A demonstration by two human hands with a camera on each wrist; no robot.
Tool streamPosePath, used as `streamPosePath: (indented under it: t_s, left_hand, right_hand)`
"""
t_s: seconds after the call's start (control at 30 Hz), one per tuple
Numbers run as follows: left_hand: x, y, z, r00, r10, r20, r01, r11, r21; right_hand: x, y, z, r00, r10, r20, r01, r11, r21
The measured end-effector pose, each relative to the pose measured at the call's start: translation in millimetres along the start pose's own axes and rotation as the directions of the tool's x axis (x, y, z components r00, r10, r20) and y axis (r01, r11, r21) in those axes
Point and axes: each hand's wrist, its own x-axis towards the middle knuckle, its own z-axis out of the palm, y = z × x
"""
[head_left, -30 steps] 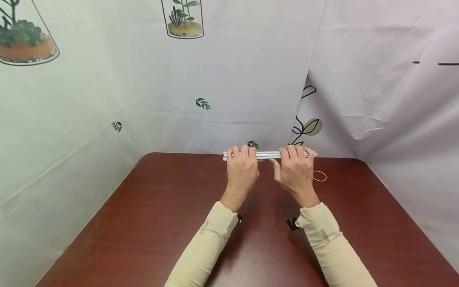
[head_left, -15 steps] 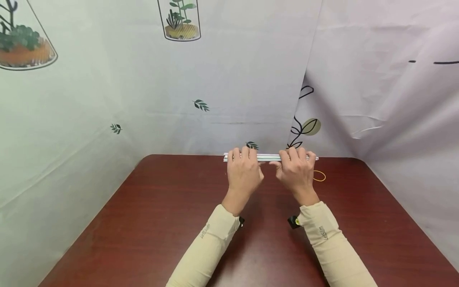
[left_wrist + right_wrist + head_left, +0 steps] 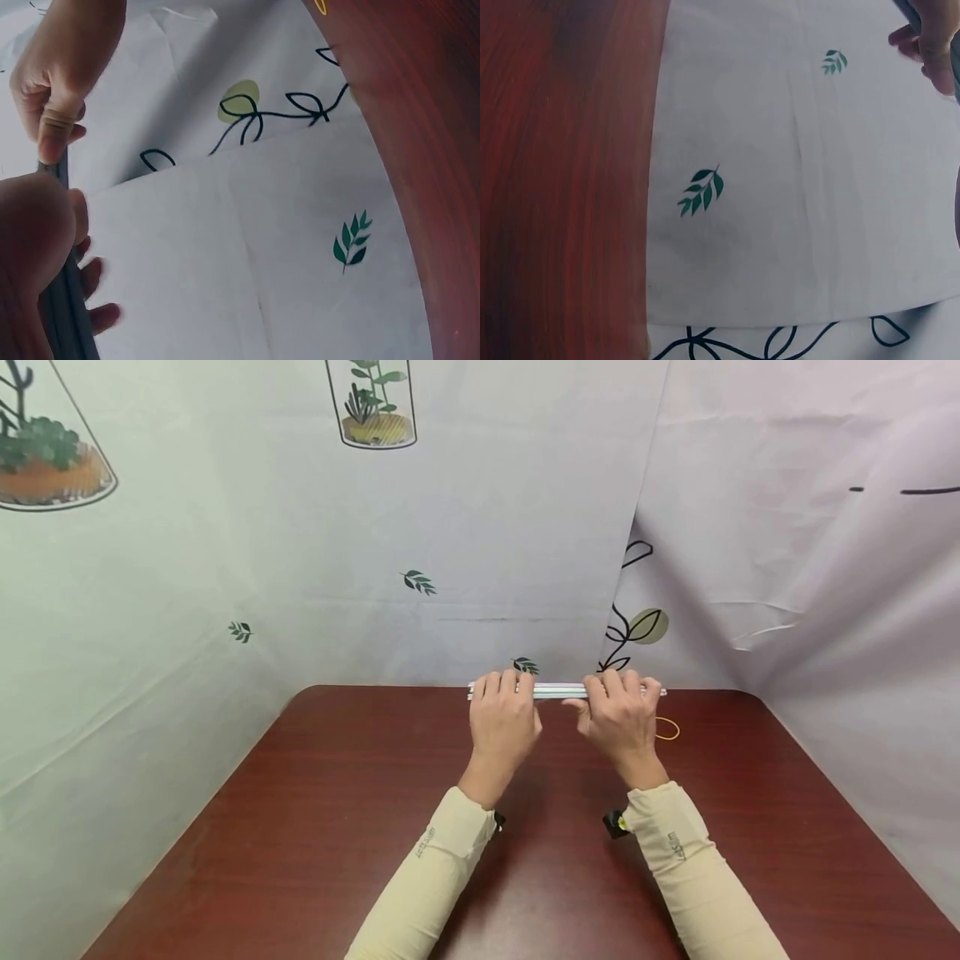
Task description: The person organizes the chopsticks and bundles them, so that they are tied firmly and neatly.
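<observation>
Both hands hold a bundle of thin, pale, straw-like sticks level above the far part of the table. My left hand grips it near its left end, fingers curled over the top. Around the right part, my right hand curls its fingers, its thumb pointing toward the left hand. A short stretch of the bundle shows between the hands, and its ends stick out a little on either side. In the left wrist view the bundle looks dark grey, with fingertips showing past its far side.
A thin yellow loop, like a rubber band, lies on the reddish-brown table just right of the right hand. Behind the table's far edge hangs a white cloth printed with plants and leaves.
The bundle's left end looks more even than a second ago. My left hand has shifted slightly left along it in the last half second; both hands keep holding the bundle.
</observation>
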Motion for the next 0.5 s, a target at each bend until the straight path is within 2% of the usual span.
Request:
streamPosePath:
  t_s: [0.27, 0.4, 0.5]
  left_hand:
    - [0.4, -5.5, 4.7, 0.998, -0.007, -0.066, 0.010, 0.999, 0.043]
    - [1.3, -5.0, 2.9, 0.998, -0.003, -0.056, 0.005, 0.999, 0.045]
    - [1.1, -3.8, -0.1, 1.000, 0.011, -0.016, -0.010, 0.999, 0.031]
  right_hand:
    - [-0.9, -7.2, 0.0, 0.998, 0.018, 0.060, -0.018, 1.000, 0.006]
    - [0.5, -5.7, -3.0, 0.995, 0.036, 0.093, -0.041, 0.998, 0.050]
    - [1.2, -3.6, -5.0, 0.994, 0.034, 0.105, -0.042, 0.997, 0.071]
